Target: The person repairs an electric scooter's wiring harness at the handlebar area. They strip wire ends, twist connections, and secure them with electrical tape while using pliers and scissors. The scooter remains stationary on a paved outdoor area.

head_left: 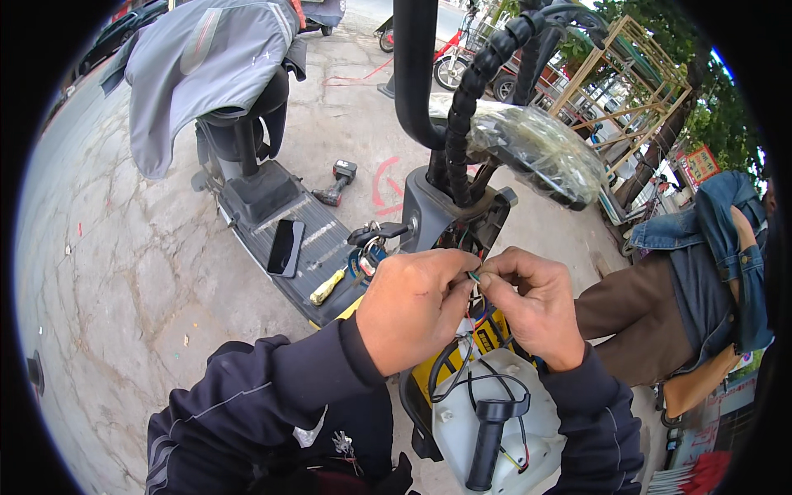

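Wire (473, 277), thin and green, sits between my left hand (417, 305) and right hand (538, 299), near the scooter's opened front column (427, 213). Its short visible stretch slants down rightward, long axis running fingertip to fingertip. Thumb and forefinger of each hand pinch it; its ends I cannot make out.

I look down through a fisheye on the wearer's head, close above the left hand (417, 304) and right hand (538, 307), which sit mid-frame. My view faces forward over the deck (318, 228) and pavement (140, 272), bending toward a dark round rim.
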Available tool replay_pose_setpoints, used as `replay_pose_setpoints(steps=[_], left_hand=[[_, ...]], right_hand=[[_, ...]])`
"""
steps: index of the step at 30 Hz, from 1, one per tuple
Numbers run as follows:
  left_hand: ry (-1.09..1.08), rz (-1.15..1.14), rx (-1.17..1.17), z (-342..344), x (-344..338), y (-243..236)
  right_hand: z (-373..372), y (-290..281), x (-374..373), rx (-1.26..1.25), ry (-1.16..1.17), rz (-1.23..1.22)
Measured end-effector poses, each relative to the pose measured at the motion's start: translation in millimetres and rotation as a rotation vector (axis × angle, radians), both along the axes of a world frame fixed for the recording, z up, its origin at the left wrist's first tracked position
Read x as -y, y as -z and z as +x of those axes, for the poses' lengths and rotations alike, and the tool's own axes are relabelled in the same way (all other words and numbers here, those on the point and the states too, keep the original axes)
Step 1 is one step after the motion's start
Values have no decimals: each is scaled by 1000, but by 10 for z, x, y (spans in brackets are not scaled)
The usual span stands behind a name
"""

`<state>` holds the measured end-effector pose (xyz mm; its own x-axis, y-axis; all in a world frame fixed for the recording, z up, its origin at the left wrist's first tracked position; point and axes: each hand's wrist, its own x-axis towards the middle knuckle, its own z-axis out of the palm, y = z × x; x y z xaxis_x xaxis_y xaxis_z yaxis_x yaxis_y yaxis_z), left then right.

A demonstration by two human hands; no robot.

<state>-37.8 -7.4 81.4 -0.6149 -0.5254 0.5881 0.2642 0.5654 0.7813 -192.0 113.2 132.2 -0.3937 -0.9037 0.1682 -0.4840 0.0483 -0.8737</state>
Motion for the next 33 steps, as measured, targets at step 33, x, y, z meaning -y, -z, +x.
replay_pose_setpoints(steps=[33], left_hand=[[-139, 106, -198, -113, -216, 376]], right_hand=[[95, 27, 41, -9, 33, 29]])
